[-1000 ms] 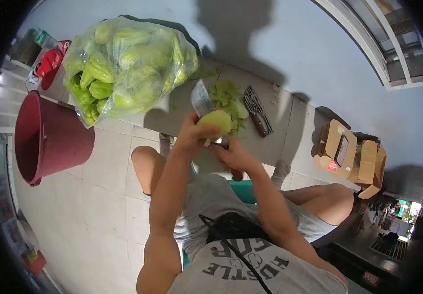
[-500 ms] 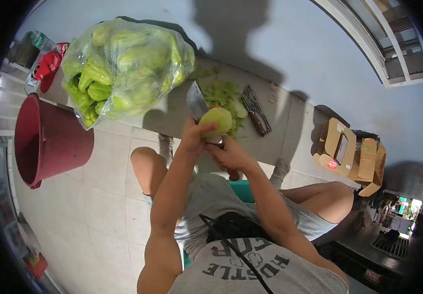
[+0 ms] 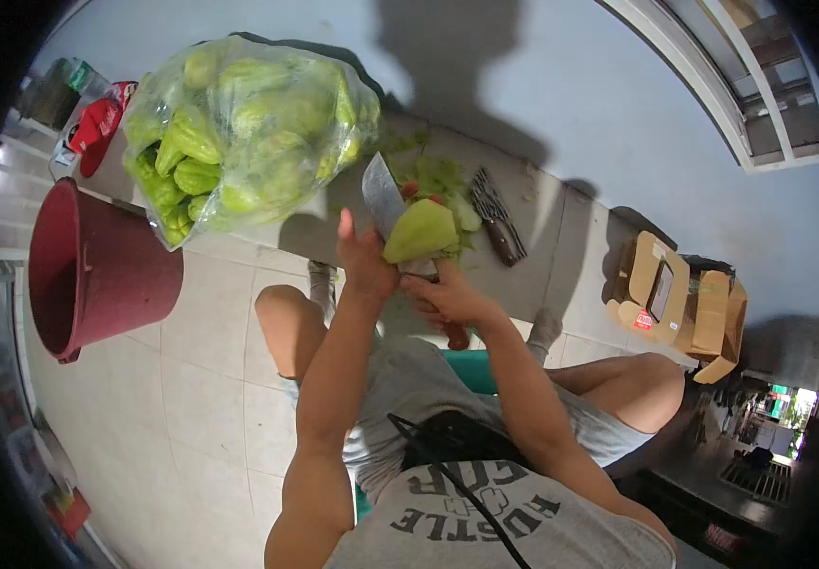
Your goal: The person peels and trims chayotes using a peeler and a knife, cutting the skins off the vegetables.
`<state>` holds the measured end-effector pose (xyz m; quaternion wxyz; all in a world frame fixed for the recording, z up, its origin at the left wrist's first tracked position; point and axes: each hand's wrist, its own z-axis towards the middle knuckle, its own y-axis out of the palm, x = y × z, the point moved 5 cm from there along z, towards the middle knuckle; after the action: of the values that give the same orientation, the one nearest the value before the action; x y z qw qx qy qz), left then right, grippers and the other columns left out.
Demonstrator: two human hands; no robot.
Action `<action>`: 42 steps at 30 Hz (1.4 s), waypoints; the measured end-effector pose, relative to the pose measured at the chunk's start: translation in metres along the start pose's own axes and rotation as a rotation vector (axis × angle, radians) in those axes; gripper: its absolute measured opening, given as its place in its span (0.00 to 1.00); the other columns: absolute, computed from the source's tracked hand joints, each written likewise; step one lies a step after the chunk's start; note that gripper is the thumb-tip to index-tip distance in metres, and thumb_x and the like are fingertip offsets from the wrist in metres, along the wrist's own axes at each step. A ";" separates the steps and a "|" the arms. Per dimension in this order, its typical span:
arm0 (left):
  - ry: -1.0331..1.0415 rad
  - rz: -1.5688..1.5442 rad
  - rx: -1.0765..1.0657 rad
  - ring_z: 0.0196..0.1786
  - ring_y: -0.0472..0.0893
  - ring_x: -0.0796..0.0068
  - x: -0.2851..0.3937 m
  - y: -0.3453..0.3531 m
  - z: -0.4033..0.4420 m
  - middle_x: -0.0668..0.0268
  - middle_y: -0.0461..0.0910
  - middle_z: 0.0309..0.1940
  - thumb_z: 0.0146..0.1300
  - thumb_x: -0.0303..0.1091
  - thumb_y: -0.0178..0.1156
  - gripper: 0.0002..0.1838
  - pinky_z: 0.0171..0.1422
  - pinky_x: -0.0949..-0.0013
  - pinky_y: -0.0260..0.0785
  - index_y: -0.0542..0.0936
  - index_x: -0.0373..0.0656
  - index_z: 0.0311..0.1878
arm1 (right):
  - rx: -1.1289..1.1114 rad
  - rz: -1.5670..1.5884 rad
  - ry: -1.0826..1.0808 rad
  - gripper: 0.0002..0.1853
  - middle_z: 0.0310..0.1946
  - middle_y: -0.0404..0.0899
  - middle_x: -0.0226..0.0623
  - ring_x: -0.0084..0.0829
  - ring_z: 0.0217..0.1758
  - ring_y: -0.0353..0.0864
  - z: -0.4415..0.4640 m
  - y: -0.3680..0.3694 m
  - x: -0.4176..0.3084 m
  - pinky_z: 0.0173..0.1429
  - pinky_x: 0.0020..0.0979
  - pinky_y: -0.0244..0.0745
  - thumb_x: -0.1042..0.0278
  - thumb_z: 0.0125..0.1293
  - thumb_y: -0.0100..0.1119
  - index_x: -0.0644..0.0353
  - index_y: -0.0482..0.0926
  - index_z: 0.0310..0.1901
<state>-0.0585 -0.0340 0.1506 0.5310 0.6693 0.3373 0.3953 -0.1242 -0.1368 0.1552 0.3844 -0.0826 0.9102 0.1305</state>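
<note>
A peeled, pale green chayote (image 3: 421, 230) is tilted in front of my left hand (image 3: 367, 264), whose fingers support it from beneath while the thumb stands away from it. My right hand (image 3: 449, 299) grips the brown handle of a large knife (image 3: 383, 194). Its broad blade runs up and left behind the chayote, which hides the blade's middle. Green peelings (image 3: 433, 175) lie heaped on the grey slab just beyond both hands. To the right of the heap rests a second knife (image 3: 497, 218) with a dark patterned blade and brown handle.
A clear plastic bag (image 3: 267, 123) full of chayotes stands at the upper left. Below it is a dark red bucket (image 3: 130, 275). An opened cardboard box (image 3: 656, 284) sits to the right by the wall. My knees flank the work spot.
The chayote has turned from showing a rounded end to lying lengthwise and tilted. My left thumb has lifted off it. The knife stays in my right hand.
</note>
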 end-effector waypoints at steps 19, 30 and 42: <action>0.066 0.199 -0.028 0.55 0.80 0.47 -0.002 -0.016 0.008 0.48 0.78 0.52 0.59 0.75 0.41 0.50 0.61 0.54 0.72 0.73 0.28 0.58 | -0.021 -0.089 0.034 0.23 0.18 0.65 0.27 0.19 0.15 0.62 -0.001 0.010 -0.005 0.17 0.27 0.59 0.62 0.70 0.60 0.62 0.61 0.57; 0.051 0.198 0.012 0.53 0.81 0.54 -0.002 -0.021 0.011 0.47 0.79 0.50 0.58 0.77 0.42 0.53 0.58 0.56 0.75 0.69 0.29 0.61 | -0.004 -0.117 0.083 0.26 0.19 0.67 0.28 0.20 0.16 0.64 0.009 0.011 0.006 0.18 0.28 0.61 0.58 0.69 0.62 0.61 0.60 0.57; 0.255 0.161 0.155 0.52 0.79 0.58 0.018 -0.058 0.044 0.53 0.78 0.51 0.68 0.66 0.39 0.40 0.61 0.56 0.71 0.69 0.35 0.63 | -0.029 -0.121 0.131 0.18 0.18 0.67 0.26 0.19 0.15 0.64 0.056 -0.018 -0.001 0.18 0.27 0.63 0.58 0.66 0.65 0.60 0.67 0.45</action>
<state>-0.0130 -0.0262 0.0915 0.3973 0.6774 0.3768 0.4913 -0.0810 -0.1367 0.1158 0.3298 -0.1516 0.9247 0.1145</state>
